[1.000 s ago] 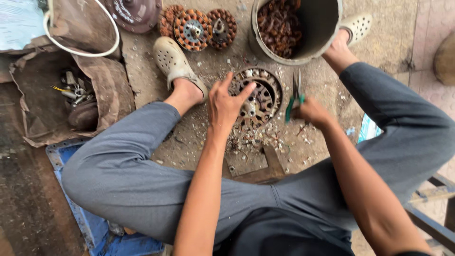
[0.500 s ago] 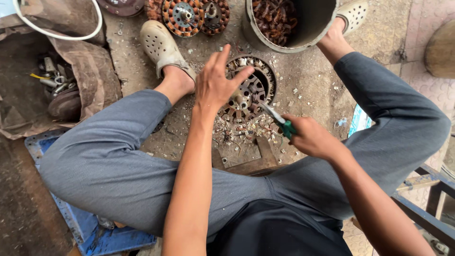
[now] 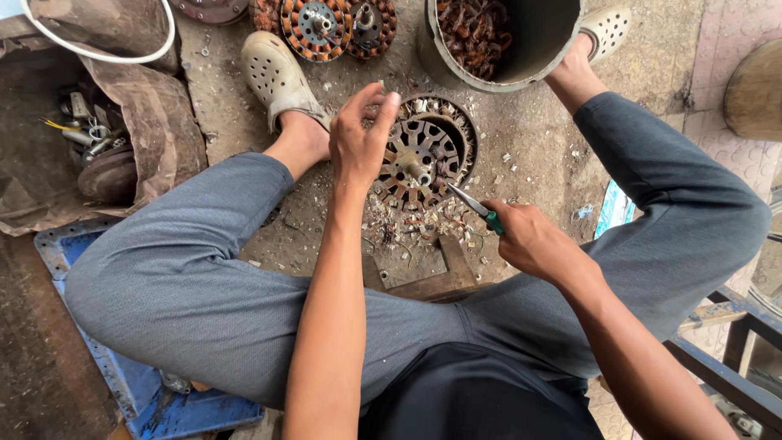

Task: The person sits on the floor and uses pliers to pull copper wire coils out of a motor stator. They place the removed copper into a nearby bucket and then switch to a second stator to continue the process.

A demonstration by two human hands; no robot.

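My left hand (image 3: pixel 362 138) grips the rusty motor stator (image 3: pixel 419 155) by its rim at nine o'clock; it lies flat on the ground between my feet. My right hand (image 3: pixel 533 240) is closed around green-handled pliers (image 3: pixel 472 205), tips near the hub. The stator looks heavy, stiff and sharp-edged: the rim seems the safest hold.

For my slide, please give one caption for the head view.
Left hand steadies a round motor stator while right hand points green-handled pliers at it.
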